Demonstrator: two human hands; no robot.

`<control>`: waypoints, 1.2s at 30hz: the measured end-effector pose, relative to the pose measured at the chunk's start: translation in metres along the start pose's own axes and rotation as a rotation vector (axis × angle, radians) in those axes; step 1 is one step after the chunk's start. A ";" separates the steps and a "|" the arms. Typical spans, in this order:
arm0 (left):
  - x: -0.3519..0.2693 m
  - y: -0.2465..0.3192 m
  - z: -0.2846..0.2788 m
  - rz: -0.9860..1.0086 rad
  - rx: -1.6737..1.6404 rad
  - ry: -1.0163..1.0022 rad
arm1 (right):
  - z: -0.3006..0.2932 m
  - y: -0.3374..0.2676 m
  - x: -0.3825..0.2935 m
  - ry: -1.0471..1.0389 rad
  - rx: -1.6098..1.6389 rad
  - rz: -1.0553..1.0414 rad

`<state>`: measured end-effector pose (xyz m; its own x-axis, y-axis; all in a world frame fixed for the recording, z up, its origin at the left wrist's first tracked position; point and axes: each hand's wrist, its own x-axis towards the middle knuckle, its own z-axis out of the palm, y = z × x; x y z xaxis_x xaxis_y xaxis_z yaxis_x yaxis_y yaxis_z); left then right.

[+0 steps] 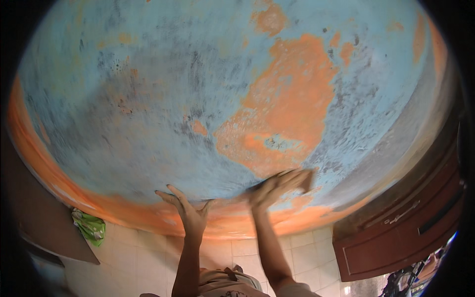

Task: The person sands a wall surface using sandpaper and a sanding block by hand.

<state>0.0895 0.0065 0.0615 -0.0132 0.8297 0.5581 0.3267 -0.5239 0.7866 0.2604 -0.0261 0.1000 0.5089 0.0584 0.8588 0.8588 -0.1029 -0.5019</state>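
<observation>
A broad worn surface (159, 141), painted blue with orange patches showing through, curves across the view above a rounded orange front edge (230, 226). My left hand (191, 213) is at that edge with its fingers apart, the fingertips over the blue paint and nothing in its grasp. To its right, my right hand (269, 189) lies blurred against the surface. Its fingers hold a small flat brown piece (307, 181), part of which is hidden beneath the hand; its material cannot be told. Just beyond that hand spreads a large bare orange patch (297, 100).
Below the edge are pale floor tiles (241, 248). A dark red cabinet door (389, 237) with a metal handle (402, 212) stands at right, with cluttered dark objects (402, 280) below it. At left, a green patterned cloth or bag (91, 228) lies beside a brown panel (48, 219).
</observation>
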 end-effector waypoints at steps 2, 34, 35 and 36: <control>0.000 -0.001 0.001 -0.011 0.037 -0.001 | -0.007 0.014 0.038 0.049 0.025 0.075; -0.006 -0.003 -0.001 0.023 -0.001 -0.007 | 0.021 0.011 -0.064 0.044 0.242 0.263; -0.005 -0.003 -0.001 0.018 0.013 -0.003 | 0.018 0.001 -0.081 -0.094 0.231 0.161; -0.006 -0.002 0.000 0.014 0.027 -0.002 | 0.018 -0.008 -0.095 -0.192 0.169 -0.015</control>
<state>0.0888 0.0025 0.0572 -0.0070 0.8228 0.5682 0.3519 -0.5298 0.7716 0.2065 -0.0132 0.0210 0.4837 0.2477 0.8394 0.8560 0.0657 -0.5127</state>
